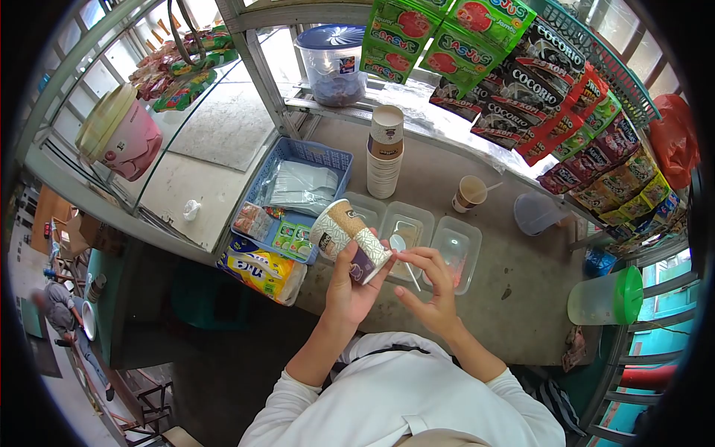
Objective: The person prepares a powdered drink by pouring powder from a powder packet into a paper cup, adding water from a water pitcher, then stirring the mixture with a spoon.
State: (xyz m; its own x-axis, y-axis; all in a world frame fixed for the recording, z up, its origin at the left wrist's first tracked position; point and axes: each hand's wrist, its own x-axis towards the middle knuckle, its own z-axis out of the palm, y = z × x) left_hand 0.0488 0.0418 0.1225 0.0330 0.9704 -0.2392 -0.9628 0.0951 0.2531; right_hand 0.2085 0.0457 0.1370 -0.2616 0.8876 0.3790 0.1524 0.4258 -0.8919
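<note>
My left hand [348, 294] is closed around patterned paper cups [356, 242], held tilted over the counter with brown, white and purple print showing. My right hand [430, 287] has its fingers apart and its thumb away from them; its index fingertip is right at the white end of the cups. Under the hands, clear plastic containers [465, 249] stand in a row, and a white spoon [406, 257] lies in the middle one. A tall stack of paper cups [385, 167] stands behind them.
A blue basket [339, 158] holds plastic-wrapped white items and small packets, with a yellow pack [261, 272] in front. Another paper cup [469, 194] with a stick stands farther back. Drink sachets [521, 89] hang overhead at right. A green-lidded container [607, 296] sits at the right edge.
</note>
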